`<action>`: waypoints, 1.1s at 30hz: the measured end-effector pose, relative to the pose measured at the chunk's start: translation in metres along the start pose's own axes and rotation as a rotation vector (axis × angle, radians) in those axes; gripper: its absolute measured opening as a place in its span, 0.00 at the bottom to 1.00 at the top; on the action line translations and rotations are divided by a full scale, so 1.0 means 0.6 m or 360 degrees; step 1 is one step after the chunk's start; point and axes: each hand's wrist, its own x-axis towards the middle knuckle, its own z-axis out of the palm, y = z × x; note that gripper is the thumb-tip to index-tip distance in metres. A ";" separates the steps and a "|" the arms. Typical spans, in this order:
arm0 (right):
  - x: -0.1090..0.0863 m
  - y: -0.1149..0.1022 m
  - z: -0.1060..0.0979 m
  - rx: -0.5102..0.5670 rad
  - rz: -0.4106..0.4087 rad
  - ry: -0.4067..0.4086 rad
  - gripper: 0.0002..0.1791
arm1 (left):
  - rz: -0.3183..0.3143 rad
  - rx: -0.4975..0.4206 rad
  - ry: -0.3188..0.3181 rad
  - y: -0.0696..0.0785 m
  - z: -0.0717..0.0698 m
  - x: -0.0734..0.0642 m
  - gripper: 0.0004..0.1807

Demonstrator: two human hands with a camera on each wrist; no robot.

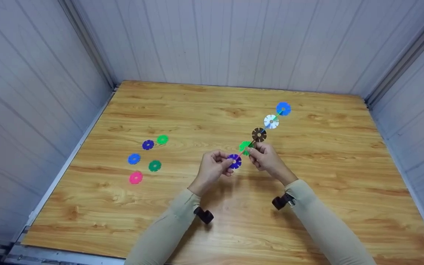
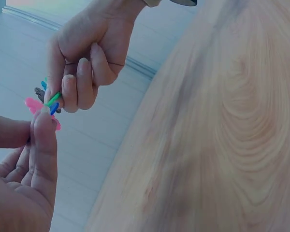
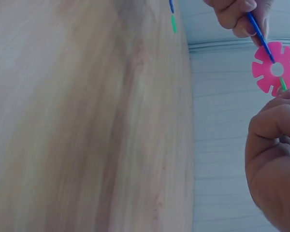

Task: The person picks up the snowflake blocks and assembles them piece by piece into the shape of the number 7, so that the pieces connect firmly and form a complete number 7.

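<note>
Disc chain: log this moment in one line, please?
left hand: pinches dark-blue disc; right hand: pinches green disc; pink disc: slotted into both; loose discs: on table, left

Head: high, facing forward-down. Wrists: close, sharing pink disc [image 3: 264,68].

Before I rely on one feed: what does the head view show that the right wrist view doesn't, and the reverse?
Only the head view: the white disc and brown disc in the chain, and the loose pink disc on the table.
Only the right wrist view: the flat face of the linked pink disc, edge-on from the head.
Both: the left hand pinching the dark blue disc and the right hand pinching the green disc.
</note>
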 end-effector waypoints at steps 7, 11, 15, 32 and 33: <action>-0.007 0.005 0.000 0.0038 -0.0009 -0.0102 0.13 | -0.0016 0.0036 -0.0052 -0.005 -0.001 -0.007 0.03; -0.009 0.012 -0.001 0.0049 -0.0026 -0.0118 0.13 | -0.0044 0.0114 -0.0085 -0.011 0.000 -0.010 0.04; -0.008 0.014 0.001 0.0019 -0.0028 -0.0102 0.17 | -0.0026 0.0272 -0.0113 -0.011 -0.006 -0.011 0.05; -0.005 0.016 -0.001 0.0006 0.0038 -0.0037 0.12 | 0.0069 0.1002 0.0223 0.016 -0.152 -0.014 0.09; -0.005 0.016 0.000 0.0008 0.0041 -0.0036 0.12 | 0.0060 0.1029 0.0243 0.018 -0.163 -0.014 0.09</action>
